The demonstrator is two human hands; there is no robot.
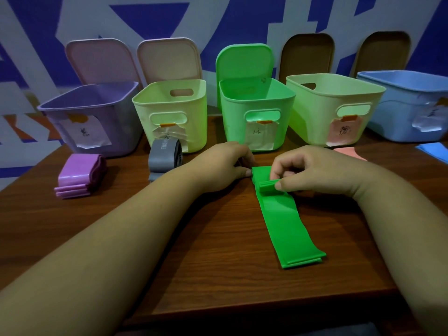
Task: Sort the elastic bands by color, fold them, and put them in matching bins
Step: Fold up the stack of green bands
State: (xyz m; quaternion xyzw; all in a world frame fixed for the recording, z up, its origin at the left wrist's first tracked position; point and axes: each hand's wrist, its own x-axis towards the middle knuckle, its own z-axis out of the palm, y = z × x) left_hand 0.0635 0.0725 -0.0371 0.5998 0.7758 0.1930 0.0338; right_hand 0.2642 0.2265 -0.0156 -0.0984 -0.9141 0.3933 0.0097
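Note:
A long green elastic band (286, 221) lies flat on the wooden table, its far end folded over. My right hand (312, 170) pinches that folded end between thumb and fingers. My left hand (225, 166) holds the far left edge of the fold with curled fingers. Straight behind stands the green bin (257, 117), lid up. A folded purple band stack (80, 175) lies at the left in front of the purple bin (94, 120). A grey band (163, 158) sits looped in front of a pale green bin (169, 117).
Another pale bin (332, 110) with a pink label and a blue bin (409, 105) stand at the right. A pink band (349, 152) and a blue band (434, 151) lie before them. The table's near edge (242, 318) is close below my forearms.

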